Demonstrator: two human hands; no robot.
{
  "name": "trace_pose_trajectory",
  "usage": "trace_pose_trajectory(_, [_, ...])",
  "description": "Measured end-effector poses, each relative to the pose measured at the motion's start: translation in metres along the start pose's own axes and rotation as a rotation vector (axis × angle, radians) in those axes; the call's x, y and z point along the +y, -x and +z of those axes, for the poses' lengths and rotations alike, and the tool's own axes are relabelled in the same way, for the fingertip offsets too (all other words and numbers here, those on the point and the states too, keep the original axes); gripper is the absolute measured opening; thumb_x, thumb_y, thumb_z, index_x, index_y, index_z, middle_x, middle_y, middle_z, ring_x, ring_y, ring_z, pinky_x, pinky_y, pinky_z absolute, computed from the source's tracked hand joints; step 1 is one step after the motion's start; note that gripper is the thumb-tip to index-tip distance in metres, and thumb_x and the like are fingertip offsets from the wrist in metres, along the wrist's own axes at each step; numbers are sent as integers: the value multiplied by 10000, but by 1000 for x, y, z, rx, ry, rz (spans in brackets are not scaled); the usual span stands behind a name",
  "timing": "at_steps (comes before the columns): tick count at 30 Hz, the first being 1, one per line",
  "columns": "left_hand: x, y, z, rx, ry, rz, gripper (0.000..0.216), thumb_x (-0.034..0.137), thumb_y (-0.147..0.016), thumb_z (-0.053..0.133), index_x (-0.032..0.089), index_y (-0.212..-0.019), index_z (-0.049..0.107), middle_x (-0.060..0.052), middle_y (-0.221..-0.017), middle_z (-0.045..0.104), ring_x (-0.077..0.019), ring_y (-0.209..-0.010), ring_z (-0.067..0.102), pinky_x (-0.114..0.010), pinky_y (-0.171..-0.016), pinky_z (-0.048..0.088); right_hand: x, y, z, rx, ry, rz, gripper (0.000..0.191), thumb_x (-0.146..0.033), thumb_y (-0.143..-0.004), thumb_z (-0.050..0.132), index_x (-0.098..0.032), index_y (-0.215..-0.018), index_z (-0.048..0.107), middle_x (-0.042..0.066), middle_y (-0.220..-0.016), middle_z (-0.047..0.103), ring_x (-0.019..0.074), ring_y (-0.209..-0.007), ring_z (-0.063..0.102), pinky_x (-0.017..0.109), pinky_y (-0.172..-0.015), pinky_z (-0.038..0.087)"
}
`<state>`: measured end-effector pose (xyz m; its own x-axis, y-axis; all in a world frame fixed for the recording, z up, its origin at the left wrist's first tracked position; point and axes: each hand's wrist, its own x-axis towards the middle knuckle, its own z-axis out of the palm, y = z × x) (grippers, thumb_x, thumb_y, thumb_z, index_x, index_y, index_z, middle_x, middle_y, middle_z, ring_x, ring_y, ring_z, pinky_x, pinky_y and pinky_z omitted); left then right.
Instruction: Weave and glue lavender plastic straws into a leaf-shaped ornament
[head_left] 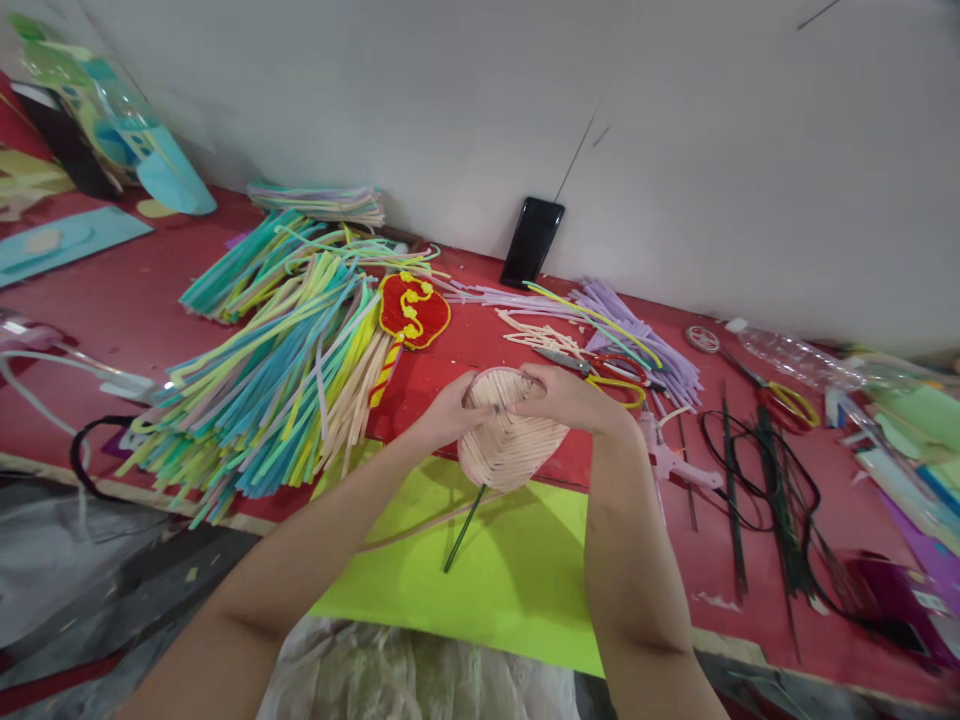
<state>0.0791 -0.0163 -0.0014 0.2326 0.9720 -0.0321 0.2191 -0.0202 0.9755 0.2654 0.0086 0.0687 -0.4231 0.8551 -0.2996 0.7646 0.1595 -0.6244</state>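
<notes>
Both my hands grip a pale pink leaf-shaped fan (514, 445) made of rows of fuzzy stems, with a thin dark green stalk (465, 528) pointing down toward me. My left hand (448, 410) pinches its upper left edge, and my right hand (566, 397) pinches the upper right edge. Below the fan lies a bright yellow-green sheet (465, 590), with a loose pale stem (420, 525) across it. A finished-looking red fan with yellow trim (415, 312) rests to the upper left of my hands.
Bundles of coloured fuzzy stems (277, 390) cover the left side. Purple stems (637, 340), yellow-handled scissors (619, 390) and a pink glue gun (679, 465) lie right. A phone (532, 242) leans on the wall. Dark green wires (780, 510) and a clear bottle (802, 357) are farther right.
</notes>
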Motion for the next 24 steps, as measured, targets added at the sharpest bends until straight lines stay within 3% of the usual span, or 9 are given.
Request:
trace_pose_trajectory(8, [1,0,1,11,-9,-6,301,174,-677,634,139,-966,557,-34,-948,645,-186,-899,594,-294,-814,472,-10,2,0,2,49,38,242,-363,-665,620,-195,-796,507,-22,-760,537,139,-703,481,250,-621,340])
trace_pose_trajectory(16, [0,-1,2,45,-74,-35,283,193,-668,624,147,-939,555,-14,-893,616,-180,-855,575,-283,-774,446,-16,1,5,38,102,68,325,-345,-665,626,-188,-948,586,54,-962,628,202,-847,569,273,-693,392])
trace_pose_trajectory(24, [4,1,4,22,-48,-48,303,128,-647,563,150,-948,553,-2,-891,606,-174,-871,570,-272,-774,454,-17,2,3,3,79,44,265,-358,-653,610,-193,-853,555,17,-846,596,168,-761,526,258,-629,350])
